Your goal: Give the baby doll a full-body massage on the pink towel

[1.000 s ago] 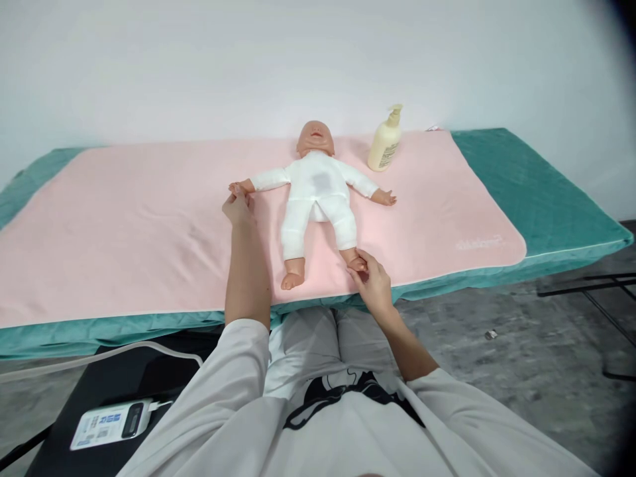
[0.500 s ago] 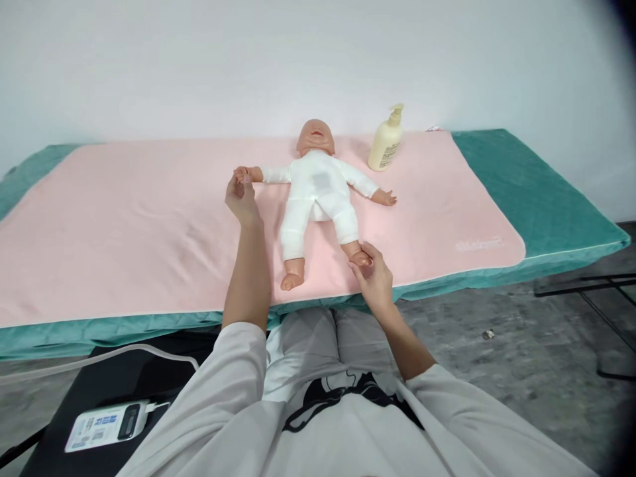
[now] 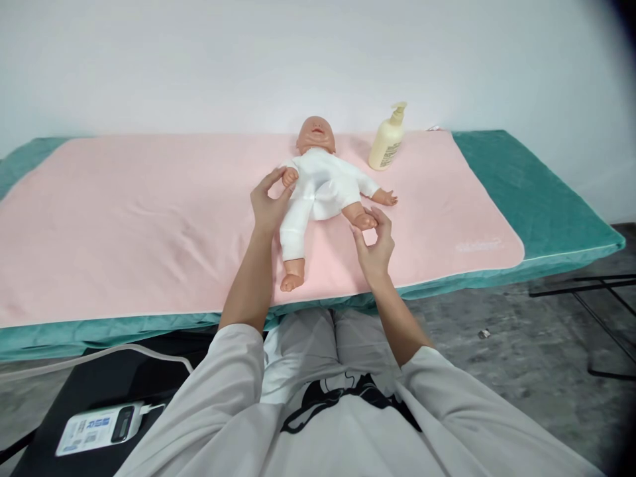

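A baby doll in a white cloth body lies on its back on a pink mat, head toward the wall. My left hand grips the doll's hand on the left side between thumb and fingers, and that arm is folded in against the torso. With thumb and fingers my right hand holds the doll's foot on the right side, the leg bent and raised toward the body. The doll's other arm is stretched out to the right, and its other leg lies straight toward me.
Beyond the doll's right side stands a cream pump bottle. Under the mat is a green padded table cover. At lower left, a white power bank or card-like device with a cable rests on a black surface. Black metal legs show at right.
My left hand has brought the doll's arm inward from outstretched to the torso. My right hand has pushed the doll's foot up and away from me, bending the leg. The bottle stays put.
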The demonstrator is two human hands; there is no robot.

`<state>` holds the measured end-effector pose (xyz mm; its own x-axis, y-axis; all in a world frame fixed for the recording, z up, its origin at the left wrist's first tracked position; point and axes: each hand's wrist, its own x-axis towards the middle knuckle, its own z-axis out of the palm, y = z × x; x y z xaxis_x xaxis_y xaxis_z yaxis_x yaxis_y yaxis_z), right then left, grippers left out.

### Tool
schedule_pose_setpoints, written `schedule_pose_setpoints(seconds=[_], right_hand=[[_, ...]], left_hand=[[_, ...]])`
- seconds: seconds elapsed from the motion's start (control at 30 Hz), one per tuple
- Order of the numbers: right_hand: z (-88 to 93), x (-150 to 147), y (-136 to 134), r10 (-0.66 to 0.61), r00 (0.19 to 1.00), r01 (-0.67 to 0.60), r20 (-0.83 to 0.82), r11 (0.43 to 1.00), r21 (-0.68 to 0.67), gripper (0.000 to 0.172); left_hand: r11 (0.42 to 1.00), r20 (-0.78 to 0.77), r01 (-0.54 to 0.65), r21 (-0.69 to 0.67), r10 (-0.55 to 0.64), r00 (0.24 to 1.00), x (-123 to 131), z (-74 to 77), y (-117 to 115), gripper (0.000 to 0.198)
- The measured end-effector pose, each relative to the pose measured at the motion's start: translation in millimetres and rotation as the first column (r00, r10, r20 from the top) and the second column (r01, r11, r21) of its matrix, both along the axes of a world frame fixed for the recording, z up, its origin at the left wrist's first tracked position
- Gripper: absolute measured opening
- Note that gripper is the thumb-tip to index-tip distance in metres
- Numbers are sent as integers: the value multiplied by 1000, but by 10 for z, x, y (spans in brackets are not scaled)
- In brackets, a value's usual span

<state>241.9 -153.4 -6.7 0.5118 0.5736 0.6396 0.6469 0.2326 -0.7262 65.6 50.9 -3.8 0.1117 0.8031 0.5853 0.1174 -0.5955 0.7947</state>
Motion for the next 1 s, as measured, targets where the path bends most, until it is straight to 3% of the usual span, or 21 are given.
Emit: schedule_pose_setpoints(seconds=[0.3,0.5,0.7,1.0], right_hand=[[142,28,290,64,998,-63,15,996,-62,51],[119,5,259,31,999,-28,32,997,-72,47],[40,-19,201,42,999,-42,27,999,15,43],[63,-30,27,7,999,-8,33,999,32,48]], left_hand=[[994,-234,55,99,-31,972,-20,33,-48,42],[998,-149,64,-1,-63,987,-5,58,-71,45],[998,-125,65,-2,-65,990,-2,49,-79,42],[993,104,-3,-114,15,994,-22,45,-2,42]])
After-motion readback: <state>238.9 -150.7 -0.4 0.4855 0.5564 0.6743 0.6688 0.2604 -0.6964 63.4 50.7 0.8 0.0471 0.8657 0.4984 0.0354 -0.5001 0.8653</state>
